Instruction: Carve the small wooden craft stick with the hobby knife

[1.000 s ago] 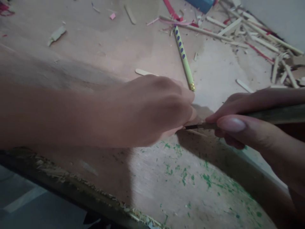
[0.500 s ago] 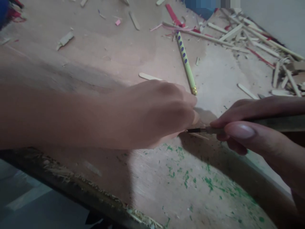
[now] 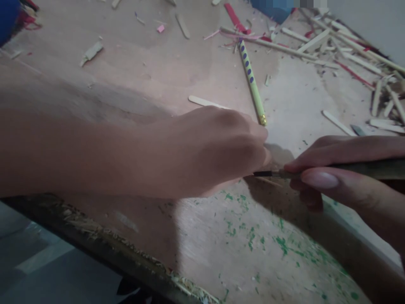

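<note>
My left hand lies knuckles up on the wooden board, fingers curled under and closed. Whatever they hold is hidden beneath the hand. A thin wooden sliver pokes out by its fingertips. From the right, my right hand grips a slim craft tool with a dark, narrow tip and a long handle, pinched between thumb and fingers. The tip reaches the underside of my left fingers; contact is hard to make out. Just beyond my left hand are a partly covered craft stick and a green pencil with purple dots.
A heap of wooden sticks and red scraps lies at the back right. Blue objects show at the top edge. Green paint specks mark the board, and shavings line its near edge.
The whole view has shifted slightly to the right. My right hand has moved a little lower, while the tool tip stays at my left fingers.
</note>
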`<state>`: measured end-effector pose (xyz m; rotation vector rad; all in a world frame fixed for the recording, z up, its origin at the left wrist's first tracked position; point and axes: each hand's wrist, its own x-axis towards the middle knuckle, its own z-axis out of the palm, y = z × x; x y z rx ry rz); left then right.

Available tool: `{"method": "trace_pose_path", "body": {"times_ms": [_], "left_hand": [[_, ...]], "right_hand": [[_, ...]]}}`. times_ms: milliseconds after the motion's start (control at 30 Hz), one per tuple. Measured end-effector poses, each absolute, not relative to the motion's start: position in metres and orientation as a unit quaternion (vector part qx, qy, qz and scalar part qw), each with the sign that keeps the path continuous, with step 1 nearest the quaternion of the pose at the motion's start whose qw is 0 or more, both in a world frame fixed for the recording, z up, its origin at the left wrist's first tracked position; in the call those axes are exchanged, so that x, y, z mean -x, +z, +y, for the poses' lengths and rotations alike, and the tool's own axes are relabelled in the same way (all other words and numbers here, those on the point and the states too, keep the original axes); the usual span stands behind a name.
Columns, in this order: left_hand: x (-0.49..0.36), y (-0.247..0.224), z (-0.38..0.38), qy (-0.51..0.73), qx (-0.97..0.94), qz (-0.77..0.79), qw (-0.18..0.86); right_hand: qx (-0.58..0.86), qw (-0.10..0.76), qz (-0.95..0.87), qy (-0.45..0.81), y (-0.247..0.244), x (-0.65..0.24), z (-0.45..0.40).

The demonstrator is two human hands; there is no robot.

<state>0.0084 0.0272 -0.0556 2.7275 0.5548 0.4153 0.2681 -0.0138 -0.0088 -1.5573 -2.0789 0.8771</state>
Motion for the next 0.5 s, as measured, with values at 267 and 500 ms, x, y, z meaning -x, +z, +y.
{"method": "trace_pose_path", "body": {"times_ms": [267, 500], "left_hand": [[-0.008, -0.058, 0.027, 0.172, -0.955, 0.182, 0.156], [-0.007, -0.059, 0.024, 0.201, -0.943, 0.201, 0.172]], "right_hand": [[0.524, 0.187, -0.801, 0.222, -0.008, -0.264, -0.018], [0.579, 0.214, -0.768, 0.169, -0.001, -0.259, -0.026]]}}
